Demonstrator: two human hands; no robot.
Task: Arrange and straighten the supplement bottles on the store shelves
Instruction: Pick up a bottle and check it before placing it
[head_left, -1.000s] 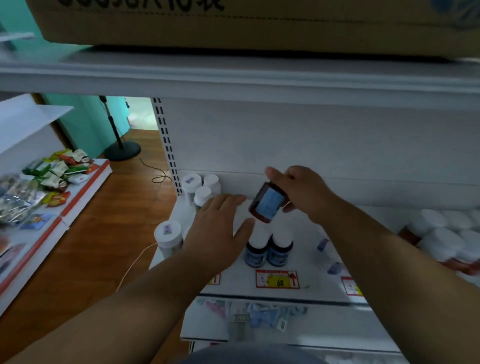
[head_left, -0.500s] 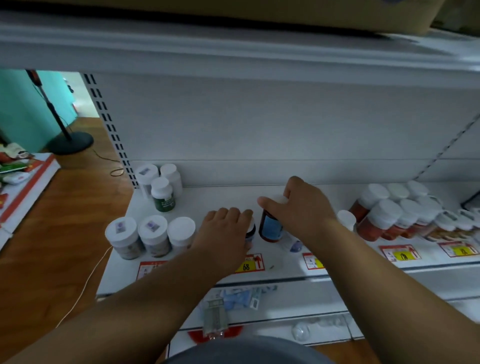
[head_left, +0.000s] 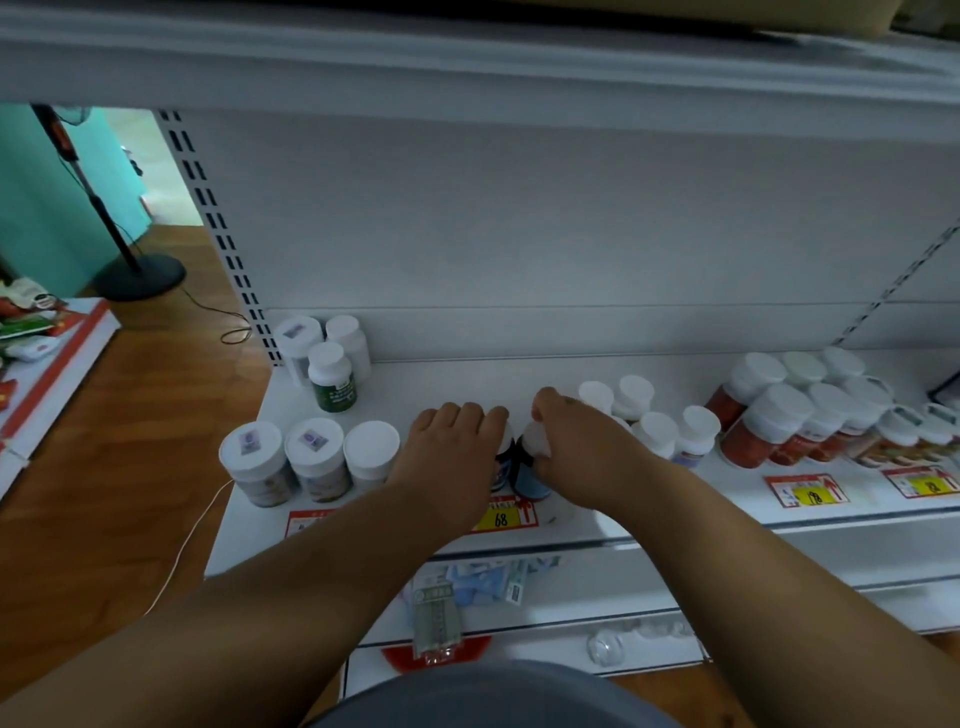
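Observation:
On the white shelf (head_left: 467, 384), my right hand (head_left: 576, 441) grips a dark bottle with a blue label and white cap (head_left: 531, 467), which stands upright near the front edge. Another dark bottle (head_left: 503, 462) stands just left of it, touching it. My left hand (head_left: 452, 452) lies over that second bottle with fingers straight, hiding most of it. Three wide white-capped jars (head_left: 311, 462) line the front left. Small white bottles (head_left: 670, 436) stand right of my right hand.
A green-labelled bottle (head_left: 332, 376) and two white ones stand at the back left. Red-filled bottles (head_left: 763, 421) crowd the right end. Price tags (head_left: 501, 517) run along the shelf edge. Lower shelves hold packets (head_left: 483, 579). A fan stand (head_left: 140, 270) is on the wooden floor.
My right hand brought the blue-labelled bottle down from mid-air and stood it on the shelf beside the other dark bottle. My left hand stayed over the left bottle. The view shifted left.

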